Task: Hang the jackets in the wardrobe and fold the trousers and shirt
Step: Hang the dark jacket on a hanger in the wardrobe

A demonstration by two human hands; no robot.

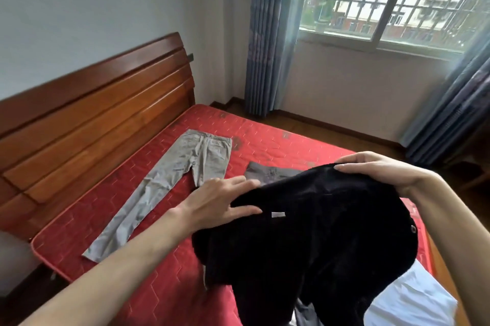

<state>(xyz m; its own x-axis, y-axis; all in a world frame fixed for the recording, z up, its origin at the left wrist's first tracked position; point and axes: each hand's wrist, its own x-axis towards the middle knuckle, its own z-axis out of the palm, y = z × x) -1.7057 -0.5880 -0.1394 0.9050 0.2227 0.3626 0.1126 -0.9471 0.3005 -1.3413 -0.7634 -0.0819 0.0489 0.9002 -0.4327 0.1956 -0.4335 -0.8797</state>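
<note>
Judging progress: early stage. We note the grey trousers [169, 187] lying flat and unfolded on the red mattress [278, 137], a second darker grey garment [267, 172] beside them, partly hidden. We hold the black jacket [318, 235] above the mattress; no wardrobe in view, so hanging is not yet done. Right hand [376, 169] grips the jacket's upper edge, fingers curled over it. Left hand [220, 199] has fingers straight and spread, touching the jacket's near edge, not clamped.
</note>
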